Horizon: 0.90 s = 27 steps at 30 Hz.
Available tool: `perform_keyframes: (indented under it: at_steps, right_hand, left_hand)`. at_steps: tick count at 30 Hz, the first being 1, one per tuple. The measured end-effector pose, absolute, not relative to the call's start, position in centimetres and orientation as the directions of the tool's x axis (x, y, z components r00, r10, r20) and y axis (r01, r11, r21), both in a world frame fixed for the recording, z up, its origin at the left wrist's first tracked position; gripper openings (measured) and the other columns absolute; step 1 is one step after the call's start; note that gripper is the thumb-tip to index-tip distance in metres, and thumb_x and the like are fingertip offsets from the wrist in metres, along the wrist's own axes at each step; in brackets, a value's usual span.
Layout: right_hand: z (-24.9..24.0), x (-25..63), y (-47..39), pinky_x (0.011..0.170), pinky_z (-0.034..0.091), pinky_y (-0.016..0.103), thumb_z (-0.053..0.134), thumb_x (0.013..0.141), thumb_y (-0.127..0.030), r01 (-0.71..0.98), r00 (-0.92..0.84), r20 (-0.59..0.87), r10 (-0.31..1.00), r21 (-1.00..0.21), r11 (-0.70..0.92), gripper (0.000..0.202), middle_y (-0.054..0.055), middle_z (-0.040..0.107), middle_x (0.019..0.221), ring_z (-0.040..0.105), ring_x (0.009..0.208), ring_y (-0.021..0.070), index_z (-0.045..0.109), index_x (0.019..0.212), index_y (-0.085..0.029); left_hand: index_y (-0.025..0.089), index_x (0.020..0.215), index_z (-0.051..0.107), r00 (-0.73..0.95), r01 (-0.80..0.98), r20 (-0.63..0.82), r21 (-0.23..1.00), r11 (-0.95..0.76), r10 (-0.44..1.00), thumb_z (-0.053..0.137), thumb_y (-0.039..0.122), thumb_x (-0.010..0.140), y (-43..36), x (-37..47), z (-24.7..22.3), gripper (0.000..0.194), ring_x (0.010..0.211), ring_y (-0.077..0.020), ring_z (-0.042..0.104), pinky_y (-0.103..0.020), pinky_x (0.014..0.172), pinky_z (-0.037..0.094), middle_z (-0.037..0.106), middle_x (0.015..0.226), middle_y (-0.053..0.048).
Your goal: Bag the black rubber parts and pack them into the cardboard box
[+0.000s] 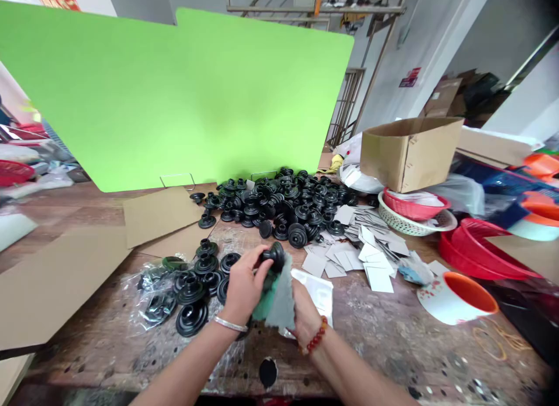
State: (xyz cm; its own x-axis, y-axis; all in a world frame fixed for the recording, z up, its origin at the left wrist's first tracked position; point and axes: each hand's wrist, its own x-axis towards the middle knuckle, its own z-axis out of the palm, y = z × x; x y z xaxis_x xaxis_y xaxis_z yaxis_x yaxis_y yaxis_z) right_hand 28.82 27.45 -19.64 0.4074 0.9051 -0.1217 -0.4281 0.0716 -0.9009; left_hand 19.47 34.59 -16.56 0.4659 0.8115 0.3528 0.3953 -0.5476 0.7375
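My left hand (244, 282), with a silver bangle at its wrist, grips a black round knobbed part (275, 256) between thumb and fingers. Against the side of that part is a grey-green cloth (282, 301), which my right hand (304, 313) holds; a red bead bracelet is on that wrist. Under the right hand lies a white sheet (321, 292), partly covered. Several black parts (192, 317) rest left of my left hand, some in clear plastic (152, 301). Beyond my hands is a large pile of similar black parts (279, 205).
Grey-white square cards (378, 257) are scattered right of the pile. Farther right are a cardboard box (410, 152), red baskets (476, 249) and an orange-lined white container (456, 298). Cardboard sheets (61, 278) lie at left. A green board (196, 97) stands behind.
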Motion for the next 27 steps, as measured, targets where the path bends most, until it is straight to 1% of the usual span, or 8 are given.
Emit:
perform_keyframes:
  at_steps: [3,6,9,12,16,18,21,27]
  right_hand:
    - [-19.5,28.8,26.6,0.054,0.047,0.025,0.058,0.08,-0.054,-0.466,0.318,-0.154,0.936,-0.884,0.013,0.035,0.0,0.06,0.061,0.057,0.059,0.0154,0.057,0.075,-0.02]
    - [-19.5,30.8,26.3,0.056,0.044,0.022,0.061,0.081,-0.049,-0.311,0.348,-0.022,0.937,-0.946,0.093,0.031,-0.002,0.06,0.068,0.054,0.061,0.0127,0.058,0.078,-0.018]
    - [-19.5,32.7,26.3,0.06,0.045,0.022,0.063,0.081,-0.042,-0.102,0.386,0.035,0.922,-0.992,0.08,0.025,-0.001,0.063,0.08,0.055,0.069,0.0133,0.061,0.092,-0.02]
    - [-19.5,33.3,26.2,0.066,0.047,0.023,0.065,0.08,-0.032,0.065,0.407,0.064,0.911,-0.997,0.041,0.029,-0.001,0.064,0.092,0.057,0.076,0.0143,0.059,0.106,-0.024]
    - [-19.6,33.4,26.1,0.063,0.048,0.023,0.061,0.081,-0.031,0.059,0.386,0.021,0.922,-0.998,-0.002,0.027,0.0,0.064,0.094,0.057,0.074,0.0141,0.059,0.107,-0.023]
    - [-19.6,33.7,26.1,0.062,0.048,0.024,0.061,0.081,-0.031,0.056,0.381,0.012,0.925,-0.998,-0.01,0.026,0.001,0.064,0.094,0.057,0.073,0.0142,0.06,0.105,-0.022]
    - [-19.5,34.4,26.2,0.062,0.048,0.025,0.062,0.079,-0.032,0.046,0.388,-0.018,0.921,-0.998,-0.039,0.026,0.002,0.064,0.091,0.056,0.07,0.0143,0.061,0.104,-0.021]
    - [-19.4,35.2,26.7,0.066,0.049,0.028,0.063,0.079,-0.034,0.038,0.411,-0.041,0.911,-0.997,-0.061,0.027,0.002,0.065,0.091,0.058,0.071,0.0155,0.063,0.103,-0.021]
  left_hand:
    - [0.014,0.115,0.062,0.43,0.581,0.368,0.586,-0.565,0.824,0.046,0.025,0.087,37.7,16.2,-15.9,0.033,0.111,-0.0274,0.054,-0.043,0.103,0.037,0.06,0.117,-0.015]
    - [0.015,0.106,0.068,0.47,0.715,0.278,0.437,-0.546,0.838,0.057,0.022,0.078,40.6,13.4,-15.2,0.031,0.109,-0.0331,0.054,-0.048,0.101,0.037,0.064,0.107,-0.016]
    - [0.019,0.099,0.071,0.528,0.767,0.137,0.347,-0.54,0.838,0.072,0.031,0.065,43.6,12.3,-14.6,0.035,0.097,-0.0302,0.062,-0.039,0.092,0.046,0.07,0.099,-0.011]
    - [0.021,0.098,0.07,0.472,0.828,0.09,0.297,-0.476,0.877,0.06,0.043,0.078,48.0,12.6,-14.1,0.031,0.088,-0.0233,0.066,-0.031,0.084,0.049,0.073,0.094,-0.008]
    - [0.013,0.119,0.057,0.27,0.929,0.175,0.212,-0.304,0.947,0.053,0.033,0.087,54.8,13.3,-14.8,0.038,0.109,-0.0256,0.058,-0.043,0.096,0.043,0.063,0.119,-0.014]
    - [0.014,0.123,0.053,0.221,0.949,0.175,0.187,-0.253,0.959,0.057,0.034,0.087,57.2,13.5,-15.8,0.042,0.113,-0.0253,0.056,-0.047,0.098,0.041,0.059,0.124,-0.013]
    - [0.014,0.116,0.056,0.206,0.957,0.125,0.182,-0.227,0.971,0.059,0.036,0.086,59.0,13.7,-17.2,0.037,0.103,-0.0227,0.06,-0.044,0.091,0.046,0.063,0.115,-0.01]
    - [0.014,0.118,0.055,0.273,0.928,0.072,0.244,-0.283,0.959,0.061,0.03,0.085,58.2,13.5,-18.1,0.037,0.104,-0.0231,0.059,-0.046,0.092,0.047,0.061,0.114,-0.01]
